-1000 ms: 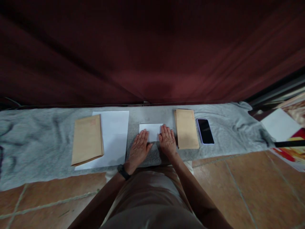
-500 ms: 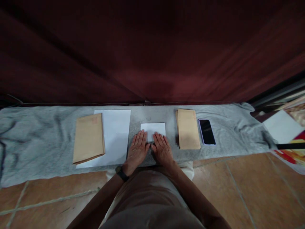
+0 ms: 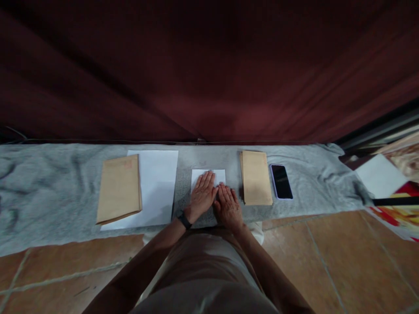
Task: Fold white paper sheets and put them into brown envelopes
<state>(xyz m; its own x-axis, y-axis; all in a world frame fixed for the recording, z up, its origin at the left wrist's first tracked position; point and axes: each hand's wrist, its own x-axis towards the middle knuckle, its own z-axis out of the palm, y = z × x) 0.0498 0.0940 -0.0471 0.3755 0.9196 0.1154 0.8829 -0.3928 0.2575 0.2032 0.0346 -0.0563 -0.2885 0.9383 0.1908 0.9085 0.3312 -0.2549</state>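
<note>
A small white piece of paper [image 3: 196,175], perhaps folded, lies on the grey cloth in front of my body. My left hand [image 3: 202,194] rests flat across its middle, fingers stretched forward. Beside it, my right hand [image 3: 228,205] lies flat with its fingertips at the paper's lower right corner. The two thumbs almost meet. Both hands cover much of the paper's lower part. Neither hand grips anything.
Brown envelopes [image 3: 119,187] overlap a large white sheet of paper [image 3: 159,183] on the left. More brown envelopes [image 3: 258,179] lie to the right, with a phone [image 3: 282,181] beside them. A dark red curtain [image 3: 209,78] hangs behind the grey cloth [image 3: 314,179].
My left hand has slid right and forward onto the middle of the paper. My right hand has shifted slightly right and back toward the paper's corner.
</note>
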